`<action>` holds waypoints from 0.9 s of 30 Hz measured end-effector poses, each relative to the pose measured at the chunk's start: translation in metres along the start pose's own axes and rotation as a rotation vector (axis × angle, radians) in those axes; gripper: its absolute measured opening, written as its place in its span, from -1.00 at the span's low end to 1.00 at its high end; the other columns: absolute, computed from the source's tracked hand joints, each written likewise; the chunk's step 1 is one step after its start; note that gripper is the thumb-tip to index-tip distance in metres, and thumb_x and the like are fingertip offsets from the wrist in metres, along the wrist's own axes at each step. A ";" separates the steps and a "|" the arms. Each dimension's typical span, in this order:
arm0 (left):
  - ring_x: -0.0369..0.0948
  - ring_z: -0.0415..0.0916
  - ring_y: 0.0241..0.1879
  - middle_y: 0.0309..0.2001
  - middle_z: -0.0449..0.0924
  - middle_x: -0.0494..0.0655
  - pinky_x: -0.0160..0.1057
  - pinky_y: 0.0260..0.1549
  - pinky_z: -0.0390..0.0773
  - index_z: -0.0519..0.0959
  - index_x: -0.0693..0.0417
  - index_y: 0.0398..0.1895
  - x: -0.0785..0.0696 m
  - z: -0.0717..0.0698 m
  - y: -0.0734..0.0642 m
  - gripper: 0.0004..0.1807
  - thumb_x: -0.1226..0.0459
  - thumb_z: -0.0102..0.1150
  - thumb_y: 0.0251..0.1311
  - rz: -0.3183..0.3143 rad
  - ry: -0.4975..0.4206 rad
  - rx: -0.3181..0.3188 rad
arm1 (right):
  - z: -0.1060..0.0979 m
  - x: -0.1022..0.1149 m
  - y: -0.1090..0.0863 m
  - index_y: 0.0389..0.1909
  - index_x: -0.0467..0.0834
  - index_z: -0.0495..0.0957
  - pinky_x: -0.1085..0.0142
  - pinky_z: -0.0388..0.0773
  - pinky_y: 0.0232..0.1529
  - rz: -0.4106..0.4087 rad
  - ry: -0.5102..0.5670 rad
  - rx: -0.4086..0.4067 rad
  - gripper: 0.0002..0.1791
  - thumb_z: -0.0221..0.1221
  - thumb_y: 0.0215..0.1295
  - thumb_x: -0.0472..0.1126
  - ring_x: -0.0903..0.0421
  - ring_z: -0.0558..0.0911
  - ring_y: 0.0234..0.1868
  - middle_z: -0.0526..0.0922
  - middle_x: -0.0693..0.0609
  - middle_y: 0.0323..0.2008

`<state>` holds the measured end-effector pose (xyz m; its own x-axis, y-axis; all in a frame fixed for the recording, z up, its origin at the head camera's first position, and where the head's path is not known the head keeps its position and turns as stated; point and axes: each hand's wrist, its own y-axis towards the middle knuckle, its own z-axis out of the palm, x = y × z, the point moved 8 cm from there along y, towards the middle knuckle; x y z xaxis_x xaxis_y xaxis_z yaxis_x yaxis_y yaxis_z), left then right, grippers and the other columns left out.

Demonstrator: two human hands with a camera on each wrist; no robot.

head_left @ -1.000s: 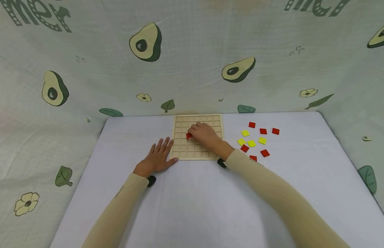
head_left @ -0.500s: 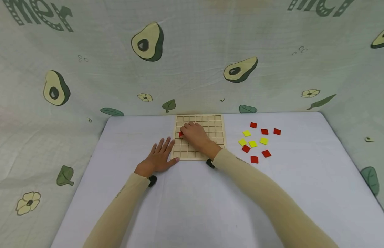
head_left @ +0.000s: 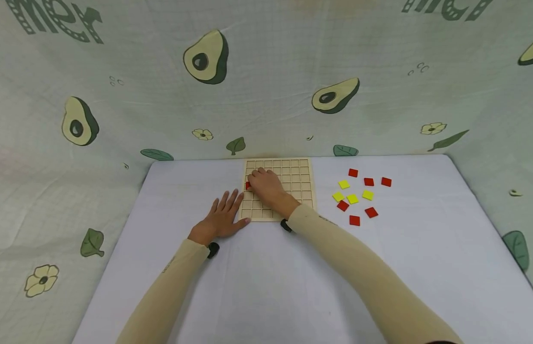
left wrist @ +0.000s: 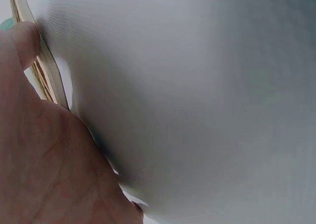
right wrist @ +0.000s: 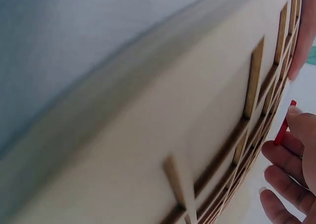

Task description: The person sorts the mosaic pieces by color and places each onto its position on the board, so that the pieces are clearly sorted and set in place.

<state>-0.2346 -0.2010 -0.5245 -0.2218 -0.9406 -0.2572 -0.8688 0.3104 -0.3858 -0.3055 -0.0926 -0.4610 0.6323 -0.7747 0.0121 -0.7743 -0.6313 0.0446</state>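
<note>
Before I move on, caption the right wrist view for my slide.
Right hand pinches a red tile over a pale gridded board, part of the left hand beyond.

Left sleeve (head_left: 163, 290): showing long beige cloth, toward seven o'clock
Right sleeve (head_left: 363, 267): showing matching beige, toward five o'clock
Left print (head_left: 168, 264): running as small dark marks, too tiny for reading
Right print (head_left: 328, 220): running likewise, equally unreadable
Left wrist camera (head_left: 212, 250): sitting black, rounded, at its sleeve end's three o'clock
Right wrist camera (head_left: 286, 225): sitting black at eight o'clock
</note>
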 end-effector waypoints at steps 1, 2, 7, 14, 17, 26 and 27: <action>0.16 -0.55 0.70 0.74 -0.47 0.11 0.28 0.61 -0.38 -0.30 0.07 0.75 0.000 0.000 0.000 0.01 -0.26 -0.13 0.56 0.001 0.000 -0.002 | 0.000 0.000 0.001 0.19 -0.17 0.64 0.10 0.58 0.28 0.001 0.000 -0.002 -0.60 0.17 0.61 0.03 -0.01 0.60 0.28 0.69 -0.04 0.18; 0.16 -0.55 0.70 0.74 -0.47 0.11 0.28 0.61 -0.38 -0.30 0.07 0.75 0.001 0.001 0.001 0.01 -0.25 -0.13 0.57 0.001 0.000 -0.003 | 0.001 0.000 0.001 0.20 -0.17 0.64 0.10 0.58 0.28 0.001 -0.002 -0.002 -0.60 0.17 0.61 0.03 -0.01 0.60 0.28 0.68 -0.04 0.18; 0.15 -0.55 0.70 0.74 -0.47 0.09 0.28 0.61 -0.38 -0.30 0.06 0.75 0.003 0.003 0.003 0.00 -0.25 -0.14 0.58 0.000 0.002 -0.005 | 0.003 0.001 0.005 0.25 -0.17 0.63 0.09 0.57 0.30 0.004 -0.022 -0.002 -0.59 0.18 0.61 0.01 -0.01 0.59 0.28 0.68 -0.04 0.20; 0.15 -0.55 0.70 0.74 -0.47 0.09 0.28 0.61 -0.38 -0.30 0.05 0.75 0.002 0.003 0.002 0.00 -0.25 -0.14 0.57 -0.007 0.003 -0.004 | 0.007 0.003 0.009 0.27 -0.15 0.64 0.11 0.57 0.31 0.000 -0.074 0.015 -0.57 0.21 0.59 0.02 0.01 0.58 0.30 0.65 -0.04 0.23; 0.14 -0.55 0.70 0.74 -0.47 0.08 0.27 0.61 -0.38 -0.30 0.04 0.75 0.002 0.003 0.002 0.01 -0.26 -0.14 0.57 -0.014 0.004 0.003 | 0.005 0.005 0.008 0.24 -0.16 0.66 0.10 0.58 0.30 -0.006 -0.071 0.004 -0.60 0.23 0.58 -0.02 -0.01 0.59 0.28 0.66 -0.06 0.20; 0.16 -0.53 0.70 0.74 -0.44 0.10 0.29 0.61 -0.36 -0.28 0.07 0.75 0.002 0.003 0.002 0.00 -0.25 -0.13 0.57 -0.001 0.006 -0.015 | 0.005 0.005 0.008 0.21 -0.16 0.68 0.10 0.58 0.29 0.012 -0.023 0.012 -0.60 0.23 0.57 0.00 -0.03 0.59 0.26 0.65 -0.08 0.18; 0.16 -0.52 0.70 0.74 -0.44 0.11 0.29 0.61 -0.36 -0.27 0.08 0.75 0.002 0.003 0.003 0.00 -0.25 -0.13 0.57 -0.001 0.002 -0.016 | 0.006 0.005 0.007 0.21 -0.16 0.68 0.09 0.58 0.28 0.014 -0.018 0.011 -0.61 0.24 0.57 0.00 -0.03 0.59 0.25 0.65 -0.08 0.18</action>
<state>-0.2361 -0.2020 -0.5284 -0.2221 -0.9411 -0.2550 -0.8759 0.3075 -0.3718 -0.3085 -0.1011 -0.4662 0.6211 -0.7837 -0.0058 -0.7831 -0.6210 0.0332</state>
